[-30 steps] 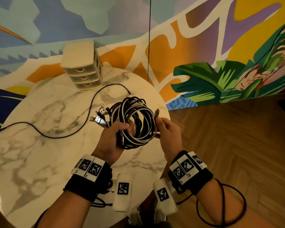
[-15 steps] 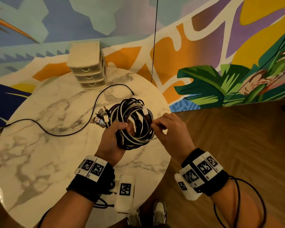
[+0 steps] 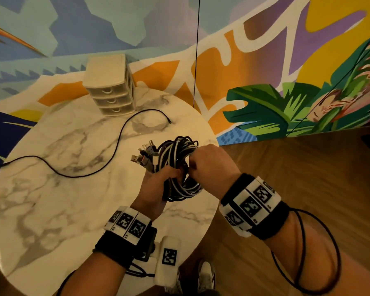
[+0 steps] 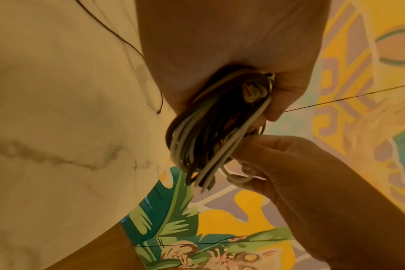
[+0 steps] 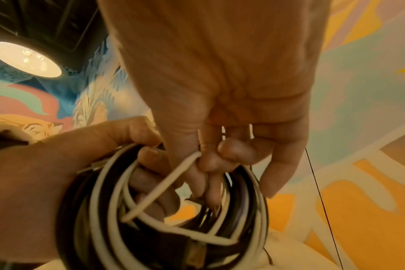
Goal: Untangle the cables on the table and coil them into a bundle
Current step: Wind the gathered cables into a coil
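A coil of black and white cables point(image 3: 179, 171) hangs above the near right part of the marble table point(image 3: 51, 189). My left hand point(image 3: 158, 182) grips the coil's left side, with several plugs point(image 3: 146, 155) sticking out past its fingers. My right hand point(image 3: 207, 163) reaches into the coil from the right and pinches a white cable strand point(image 5: 166, 184) between thumb and fingers point(image 5: 234, 151). Seen from the left wrist, the cable bundle point(image 4: 208, 137) runs out of my fist toward the right hand point(image 4: 289, 173). One loose black cable point(image 3: 107, 159) lies across the table.
A small beige three-drawer box point(image 3: 109, 84) stands at the table's far edge. The loose black cable runs from the left rim to near the drawers. Beyond the table's right edge is wooden floor point(image 3: 297, 167); a painted mural wall stands behind.
My right hand has moved from the coil's right edge up and over it, into its middle, and now pinches a white strand. The coil is held a little higher and more squeezed.
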Tool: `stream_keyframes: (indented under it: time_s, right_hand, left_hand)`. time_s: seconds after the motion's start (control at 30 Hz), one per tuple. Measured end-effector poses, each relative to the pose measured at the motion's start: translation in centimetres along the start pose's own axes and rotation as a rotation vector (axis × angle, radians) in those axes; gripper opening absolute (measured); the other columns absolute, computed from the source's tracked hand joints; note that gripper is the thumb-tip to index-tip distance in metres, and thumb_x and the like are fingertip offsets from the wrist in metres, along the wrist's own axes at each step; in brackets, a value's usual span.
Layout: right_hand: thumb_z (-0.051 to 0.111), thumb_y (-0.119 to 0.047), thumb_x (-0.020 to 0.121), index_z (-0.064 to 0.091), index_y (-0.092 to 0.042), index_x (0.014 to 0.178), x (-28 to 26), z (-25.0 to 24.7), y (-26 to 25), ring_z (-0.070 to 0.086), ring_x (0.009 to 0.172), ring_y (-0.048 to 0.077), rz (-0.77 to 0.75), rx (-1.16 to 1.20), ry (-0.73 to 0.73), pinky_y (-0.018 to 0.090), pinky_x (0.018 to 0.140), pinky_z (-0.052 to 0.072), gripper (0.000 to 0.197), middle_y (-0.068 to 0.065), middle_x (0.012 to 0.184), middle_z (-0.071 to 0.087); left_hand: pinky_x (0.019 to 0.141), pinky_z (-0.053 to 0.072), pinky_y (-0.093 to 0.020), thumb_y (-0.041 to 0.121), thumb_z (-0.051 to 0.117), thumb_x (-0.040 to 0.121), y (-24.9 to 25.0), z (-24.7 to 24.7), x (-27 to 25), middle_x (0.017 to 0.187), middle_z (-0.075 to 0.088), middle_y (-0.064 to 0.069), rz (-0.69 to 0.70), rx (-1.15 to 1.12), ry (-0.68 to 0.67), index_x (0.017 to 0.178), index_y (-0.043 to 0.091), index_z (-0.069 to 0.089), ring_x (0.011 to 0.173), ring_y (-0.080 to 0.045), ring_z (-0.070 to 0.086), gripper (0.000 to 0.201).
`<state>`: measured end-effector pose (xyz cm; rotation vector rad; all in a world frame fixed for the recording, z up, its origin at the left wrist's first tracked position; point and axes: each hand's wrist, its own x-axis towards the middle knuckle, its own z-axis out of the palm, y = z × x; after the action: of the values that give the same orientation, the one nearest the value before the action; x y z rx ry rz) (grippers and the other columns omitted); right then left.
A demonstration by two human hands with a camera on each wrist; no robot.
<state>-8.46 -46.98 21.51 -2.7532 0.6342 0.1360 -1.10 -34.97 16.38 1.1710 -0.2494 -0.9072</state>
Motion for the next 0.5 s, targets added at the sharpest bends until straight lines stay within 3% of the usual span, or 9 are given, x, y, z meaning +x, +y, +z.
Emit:
stream_keyframes:
  time_s: [0.07,0.13,0.2,0.27,0.3,0.37,0.43,0.5]
  right_hand:
    - [0.053,-0.020,0.089,0.063,-0.006,0.081,0.3,0.7,0.1,0.051,0.079,0.024,-0.054,0.067,0.111,0.030,0.065,0.032,0.019,0.006,0.079,0.056]
    - [0.060,-0.021,0.086,0.070,-0.011,0.089,0.2,2.5,0.4,0.055,0.081,0.021,-0.083,0.276,0.305,0.031,0.068,0.041,0.014,0.003,0.085,0.063]
    - [0.070,-0.021,0.081,0.066,-0.016,0.087,-0.4,4.3,0.9,0.055,0.075,0.013,-0.032,0.587,0.520,0.027,0.067,0.047,0.008,-0.004,0.083,0.061]
    - [0.073,-0.031,0.079,0.056,-0.023,0.089,-0.7,5.8,1.8,0.051,0.078,0.008,0.056,0.743,0.678,0.023,0.068,0.046,0.021,-0.007,0.088,0.056]
    - [0.070,-0.038,0.080,0.052,-0.025,0.096,-0.7,6.3,2.3,0.051,0.084,0.008,0.104,0.785,0.682,0.024,0.072,0.046,0.028,-0.008,0.095,0.054]
    - [0.059,-0.050,0.084,0.047,-0.025,0.115,-0.6,6.8,2.5,0.053,0.101,0.006,0.146,0.917,0.527,0.027,0.084,0.048,0.041,-0.009,0.112,0.053]
    - [0.053,-0.047,0.087,0.047,-0.022,0.127,-0.3,7.0,2.0,0.058,0.109,0.006,0.143,1.194,0.340,0.029,0.091,0.049,0.047,-0.006,0.121,0.058]
    - [0.053,-0.041,0.089,0.054,-0.018,0.124,0.0,7.1,1.6,0.063,0.107,0.015,0.193,1.463,0.216,0.033,0.094,0.050,0.042,0.002,0.117,0.065]
  left_hand:
    - [0.066,0.053,-0.031,-0.004,0.052,0.076,0.1,0.0,0.1,0.077,0.066,-0.004,-0.018,-0.021,0.038,0.099,0.006,0.060,0.073,-0.019,0.064,0.026]
    - [0.059,0.049,-0.029,-0.002,0.051,0.076,0.4,-0.2,0.1,0.063,0.057,-0.001,-0.054,-0.072,0.039,0.083,0.009,0.056,0.059,-0.015,0.058,0.013]
    - [0.055,0.046,-0.027,0.004,0.053,0.072,0.7,-0.5,0.2,0.059,0.049,-0.003,-0.103,-0.129,0.027,0.074,0.008,0.050,0.052,-0.015,0.052,0.006]
    - [0.053,0.046,-0.026,0.009,0.057,0.066,0.9,-1.2,0.3,0.061,0.042,-0.006,-0.128,-0.164,0.002,0.071,0.007,0.045,0.052,-0.016,0.047,0.013]
    - [0.053,0.045,-0.026,0.010,0.058,0.065,1.0,-1.3,0.3,0.062,0.039,-0.006,-0.138,-0.190,-0.023,0.071,0.007,0.045,0.053,-0.016,0.044,0.015]
    - [0.053,0.043,-0.026,0.010,0.058,0.064,0.8,-1.4,0.1,0.061,0.038,-0.004,-0.158,-0.233,-0.092,0.073,0.008,0.047,0.053,-0.015,0.039,0.014]
    - [0.052,0.040,-0.025,0.013,0.057,0.064,0.7,-1.0,0.0,0.059,0.036,-0.003,-0.199,-0.254,-0.166,0.070,0.008,0.048,0.053,-0.014,0.035,0.012]
    - [0.052,0.039,-0.024,0.012,0.058,0.061,0.9,-0.6,0.1,0.057,0.035,-0.002,-0.219,-0.265,-0.206,0.069,0.008,0.049,0.052,-0.014,0.033,0.013]
